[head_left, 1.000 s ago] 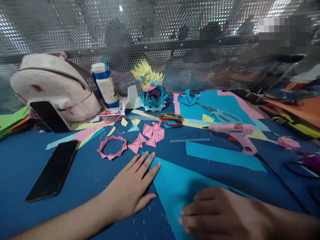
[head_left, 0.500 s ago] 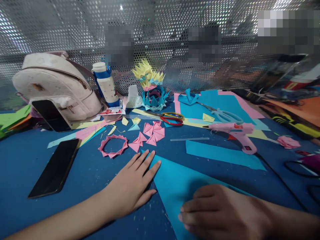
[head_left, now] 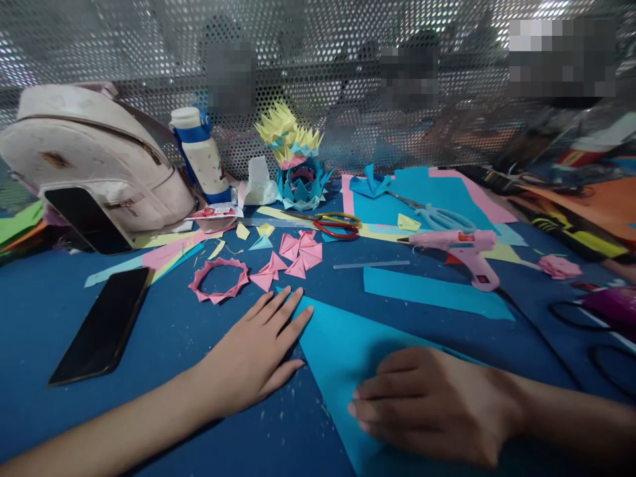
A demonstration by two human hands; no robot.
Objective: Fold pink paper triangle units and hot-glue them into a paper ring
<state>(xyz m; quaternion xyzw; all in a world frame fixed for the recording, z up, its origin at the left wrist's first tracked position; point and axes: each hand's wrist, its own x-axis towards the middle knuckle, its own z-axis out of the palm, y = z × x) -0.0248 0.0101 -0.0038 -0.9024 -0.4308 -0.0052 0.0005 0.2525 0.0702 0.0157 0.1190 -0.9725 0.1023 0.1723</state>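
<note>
A large blue sheet of paper, its edges slanting to a corner, lies on the dark blue table. My left hand rests flat with its fingers spread, the fingertips on that upper corner of the sheet. Over the sheet's right part is my right hand, its fingers curled and pressed together against the paper; what lies beneath them is hidden. Just beyond my left hand are a pink folded-paper ring and several pink folded pieces. A blue strip lies beyond the right hand.
Left: a phone, a backpack with another phone leaning on it, and a bottle. Behind stands a yellow-and-blue paper model. Red-and-yellow scissors, blue-handled scissors and a corded pink glue gun lie farther right.
The whole view has shifted slightly, so the objects appear a little higher and more to the left. Both hands keep nearly the same pose on the blue sheet.
</note>
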